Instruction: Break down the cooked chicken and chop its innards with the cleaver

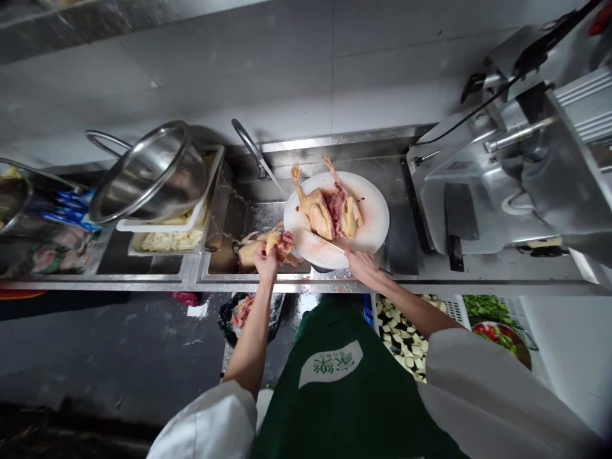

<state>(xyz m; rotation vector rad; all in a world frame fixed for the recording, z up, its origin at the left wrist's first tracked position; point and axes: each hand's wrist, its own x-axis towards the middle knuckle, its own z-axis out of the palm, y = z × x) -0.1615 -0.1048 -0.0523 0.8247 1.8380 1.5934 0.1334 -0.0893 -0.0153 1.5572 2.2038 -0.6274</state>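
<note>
A raw split chicken (329, 210) lies opened up on a round white cutting board (373, 217) that rests over the steel sink. My left hand (265, 261) is closed around a cut piece of raw chicken (272, 245), held over the sink basin to the left of the board. My right hand (361, 264) grips the handle of a knife (322, 242) whose blade lies flat on the near part of the board, just in front of the chicken.
A steel bowl (148, 172) sits tilted on white trays of pale strips (172, 239) at left. A faucet (253, 150) arches over the sink. A meat slicer (507, 172) and a cleaver (456, 220) stand at right. Crates of chopped vegetables (406, 338) sit below the counter.
</note>
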